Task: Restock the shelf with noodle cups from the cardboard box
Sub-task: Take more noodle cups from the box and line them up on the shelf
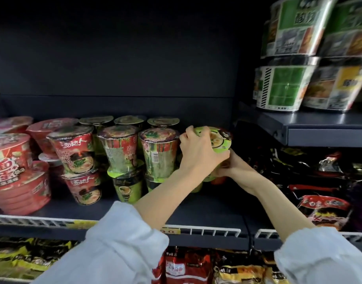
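While the left hand (198, 152) grips a green noodle cup (219, 140), right-hand fingers (227, 167) curl round its base.

Dark shelf (206, 210) carries stacked noodle cups (122, 152), perhaps two high.

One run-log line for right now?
left hand grips green noodle cup top | right hand steadies lower cup | placing on shelf
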The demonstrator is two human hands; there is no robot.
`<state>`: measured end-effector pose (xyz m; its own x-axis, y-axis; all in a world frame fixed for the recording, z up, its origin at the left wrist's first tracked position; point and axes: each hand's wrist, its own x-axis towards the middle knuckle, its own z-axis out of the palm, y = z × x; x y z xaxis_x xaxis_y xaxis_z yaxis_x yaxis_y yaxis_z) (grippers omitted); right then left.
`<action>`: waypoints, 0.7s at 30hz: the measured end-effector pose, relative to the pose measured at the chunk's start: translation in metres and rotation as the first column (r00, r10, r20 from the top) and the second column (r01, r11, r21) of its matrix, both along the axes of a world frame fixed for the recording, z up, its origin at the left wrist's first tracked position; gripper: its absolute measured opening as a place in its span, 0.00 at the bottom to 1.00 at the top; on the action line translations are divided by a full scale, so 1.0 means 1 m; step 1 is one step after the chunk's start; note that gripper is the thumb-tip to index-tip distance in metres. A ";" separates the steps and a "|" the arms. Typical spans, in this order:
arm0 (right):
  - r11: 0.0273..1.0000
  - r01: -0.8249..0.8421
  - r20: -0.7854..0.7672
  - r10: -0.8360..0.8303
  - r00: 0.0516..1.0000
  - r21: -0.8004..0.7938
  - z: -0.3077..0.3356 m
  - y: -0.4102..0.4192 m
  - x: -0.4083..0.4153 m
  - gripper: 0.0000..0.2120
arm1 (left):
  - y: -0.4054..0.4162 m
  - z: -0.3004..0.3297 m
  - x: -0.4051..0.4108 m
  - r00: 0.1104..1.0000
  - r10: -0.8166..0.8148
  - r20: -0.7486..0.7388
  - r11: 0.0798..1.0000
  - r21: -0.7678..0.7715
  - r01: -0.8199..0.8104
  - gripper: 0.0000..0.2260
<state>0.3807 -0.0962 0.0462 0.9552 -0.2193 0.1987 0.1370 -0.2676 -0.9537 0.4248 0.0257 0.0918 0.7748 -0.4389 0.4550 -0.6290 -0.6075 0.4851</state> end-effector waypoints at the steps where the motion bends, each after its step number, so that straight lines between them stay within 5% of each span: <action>1: 0.998 0.061 0.035 -0.061 0.998 -0.007 0.002 0.002 0.006 0.36 | -0.006 0.005 0.004 0.999 0.027 0.035 0.999 0.022 -0.028 0.33; 6: 0.937 0.318 0.148 -0.298 0.943 -0.142 0.004 0.017 0.058 0.36 | -0.014 0.025 0.037 0.943 0.096 0.320 0.926 0.319 -0.202 0.26; 10: 0.869 0.396 0.107 -0.382 0.918 -0.295 -0.004 0.020 0.079 0.35 | -0.012 0.033 0.052 0.972 -0.007 0.237 0.819 0.559 -0.131 0.18; 16: 0.790 0.402 0.067 -0.421 0.905 -0.464 0.002 0.019 0.086 0.39 | -0.013 0.030 0.058 0.942 0.000 0.337 0.797 0.568 -0.203 0.19; 21: 0.778 0.355 0.007 -0.411 0.912 -0.518 0.006 0.019 0.065 0.31 | -0.001 0.021 0.038 0.907 -0.110 0.406 0.913 0.401 -0.069 0.17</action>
<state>0.4456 -0.0776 0.0519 0.8343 -0.4687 0.2903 -0.1677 -0.7173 -0.6763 0.4628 0.0245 0.1132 0.5443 -0.6644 0.5122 -0.7300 -0.6759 -0.1011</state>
